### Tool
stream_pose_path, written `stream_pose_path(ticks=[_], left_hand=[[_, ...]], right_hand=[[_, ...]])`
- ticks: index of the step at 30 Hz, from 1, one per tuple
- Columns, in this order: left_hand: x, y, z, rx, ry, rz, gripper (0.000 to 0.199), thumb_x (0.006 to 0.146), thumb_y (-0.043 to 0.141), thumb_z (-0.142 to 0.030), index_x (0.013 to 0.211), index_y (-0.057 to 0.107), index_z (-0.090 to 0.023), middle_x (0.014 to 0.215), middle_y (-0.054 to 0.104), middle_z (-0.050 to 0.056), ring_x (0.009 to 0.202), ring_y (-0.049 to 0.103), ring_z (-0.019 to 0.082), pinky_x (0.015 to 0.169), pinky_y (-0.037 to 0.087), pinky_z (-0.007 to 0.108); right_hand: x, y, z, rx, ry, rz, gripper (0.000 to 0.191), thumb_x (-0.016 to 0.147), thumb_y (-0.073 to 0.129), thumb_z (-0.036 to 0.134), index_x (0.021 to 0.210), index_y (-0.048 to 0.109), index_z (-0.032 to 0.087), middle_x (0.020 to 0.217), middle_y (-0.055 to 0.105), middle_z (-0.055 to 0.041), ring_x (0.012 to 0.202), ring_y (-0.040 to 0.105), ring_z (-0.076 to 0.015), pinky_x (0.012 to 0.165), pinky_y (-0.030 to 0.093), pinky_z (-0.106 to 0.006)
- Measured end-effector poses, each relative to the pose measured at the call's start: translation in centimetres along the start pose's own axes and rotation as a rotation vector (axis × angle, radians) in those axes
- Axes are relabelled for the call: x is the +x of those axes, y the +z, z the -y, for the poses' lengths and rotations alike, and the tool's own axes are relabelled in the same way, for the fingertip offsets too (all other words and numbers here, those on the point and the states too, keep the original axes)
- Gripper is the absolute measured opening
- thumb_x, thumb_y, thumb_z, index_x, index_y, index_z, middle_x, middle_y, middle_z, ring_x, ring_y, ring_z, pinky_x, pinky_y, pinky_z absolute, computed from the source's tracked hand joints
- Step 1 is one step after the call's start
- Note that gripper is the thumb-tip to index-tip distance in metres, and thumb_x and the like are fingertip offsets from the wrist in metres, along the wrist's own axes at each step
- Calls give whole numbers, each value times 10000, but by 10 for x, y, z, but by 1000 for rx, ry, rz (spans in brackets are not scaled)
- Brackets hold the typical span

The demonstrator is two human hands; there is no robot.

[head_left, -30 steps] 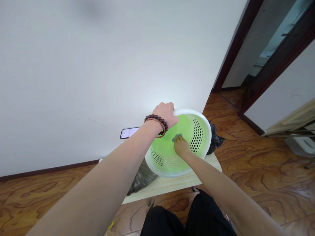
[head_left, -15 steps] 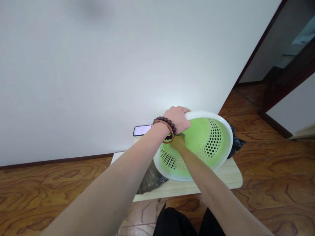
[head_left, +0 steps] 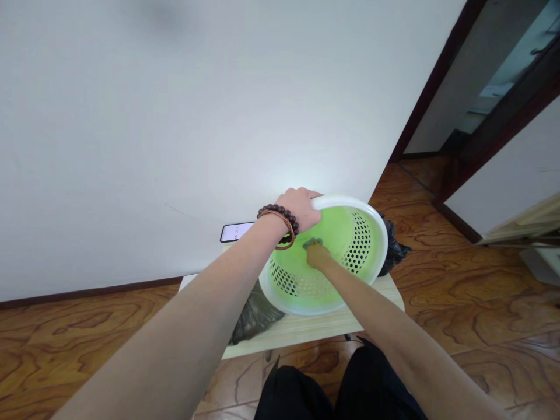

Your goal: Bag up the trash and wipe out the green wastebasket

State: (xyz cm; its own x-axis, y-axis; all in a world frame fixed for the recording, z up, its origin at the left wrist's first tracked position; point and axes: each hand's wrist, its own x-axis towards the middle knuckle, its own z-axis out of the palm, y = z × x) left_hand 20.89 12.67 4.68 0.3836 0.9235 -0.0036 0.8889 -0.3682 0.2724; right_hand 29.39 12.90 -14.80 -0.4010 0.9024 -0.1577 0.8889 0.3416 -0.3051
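Note:
A green plastic basket (head_left: 336, 230) with a white rim and perforated sides stands tilted on a small wooden table. My left hand (head_left: 301, 209), with a beaded bracelet (head_left: 280, 214) on its wrist, is closed around the basket's far left rim. Inside the basket, my right hand (head_left: 318, 255) is closed on a small grey-green cloth (head_left: 312, 242), pressed to the green inner surface. Most of the cloth is hidden under my fingers.
A phone (head_left: 235, 232) with a lit screen lies left of the basket by the white wall (head_left: 175, 116). Dark plastic bags sit at the table's left (head_left: 256, 315) and right (head_left: 394, 248). The light wooden table (head_left: 306, 331) stands on a wood-look floor. A doorway opens at right.
My right hand has moved out from beneath my left wrist toward the middle of the basket, bringing the cloth into view. My left hand keeps its hold on the rim. The view has shifted slightly right.

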Motion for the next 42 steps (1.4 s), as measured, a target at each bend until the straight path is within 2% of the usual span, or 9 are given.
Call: stream_pose_path(ticks=[5, 11, 13, 20, 24, 28, 31, 36, 42], left_hand=[[3, 2, -4, 6, -45, 14, 472, 624, 477, -225, 1071, 600, -309, 802, 647, 48, 704, 580, 181, 594, 431, 265], [4, 1, -5, 15, -70, 3, 423, 616, 487, -246, 1010, 634, -286, 812, 645, 61, 723, 580, 192, 597, 435, 270], [5, 2, -6, 5, -70, -5, 435, 615, 488, -252, 1025, 625, -301, 831, 644, 57, 728, 581, 193, 600, 437, 272], [4, 1, -5, -2, -102, -18, 437, 611, 483, -246, 1019, 623, -313, 762, 639, 50, 644, 571, 172, 533, 423, 258], [6, 1, -5, 2, -109, -6, 441, 614, 488, -257, 1032, 623, -295, 799, 644, 61, 693, 577, 184, 574, 436, 271], [7, 1, -6, -13, -92, -4, 443, 626, 480, -265, 1045, 615, -305, 839, 644, 58, 718, 580, 191, 592, 444, 279], [6, 1, -6, -5, -112, 0, 452, 625, 482, -264, 1057, 606, -312, 817, 642, 49, 704, 582, 181, 581, 445, 262], [5, 1, -4, 3, -128, -6, 453, 629, 487, -269, 1064, 599, -325, 830, 643, 45, 725, 583, 186, 614, 451, 272], [7, 2, -1, -5, -110, -4, 455, 624, 485, -259, 1059, 604, -319, 825, 642, 52, 718, 580, 190, 606, 448, 281]], right_hand=[[-2, 15, 34, 0, -14, 21, 296, 877, 420, 293, 1137, 505, 180, 1147, 528, -72, 1010, 510, -195, 865, 401, -373], [-42, 8, -37, -124, 83, -24, 402, 830, 291, 42, 1177, 494, 36, 1285, 414, -182, 1239, 286, -232, 1006, 218, -361], [-43, 8, -40, -153, 127, -51, 397, 812, 300, 34, 1149, 506, -7, 1280, 406, -212, 1252, 253, -243, 1016, 188, -366], [-21, 34, 44, -3, 5, -73, 384, 895, 225, 183, 1164, 500, 170, 1097, 588, -57, 957, 540, -137, 836, 384, -227], [-41, 19, 0, -110, 48, 11, 354, 815, 357, 86, 1112, 548, 115, 1092, 587, -119, 1050, 498, -185, 898, 345, -277], [-56, 6, -42, -167, 118, -38, 397, 801, 319, 28, 1154, 486, -44, 1292, 380, -237, 1258, 243, -253, 1023, 167, -359], [-45, 22, -13, -138, 113, -18, 365, 793, 398, 97, 1121, 522, -3, 1228, 471, -197, 1185, 366, -238, 990, 253, -312], [-24, 44, 42, 27, 33, -113, 376, 893, 228, 194, 1142, 509, 185, 1111, 579, -49, 961, 542, -147, 838, 392, -245], [-44, 14, -32, -101, 68, -38, 369, 792, 346, 29, 1095, 554, 60, 1125, 554, -156, 1164, 387, -201, 960, 268, -291]])
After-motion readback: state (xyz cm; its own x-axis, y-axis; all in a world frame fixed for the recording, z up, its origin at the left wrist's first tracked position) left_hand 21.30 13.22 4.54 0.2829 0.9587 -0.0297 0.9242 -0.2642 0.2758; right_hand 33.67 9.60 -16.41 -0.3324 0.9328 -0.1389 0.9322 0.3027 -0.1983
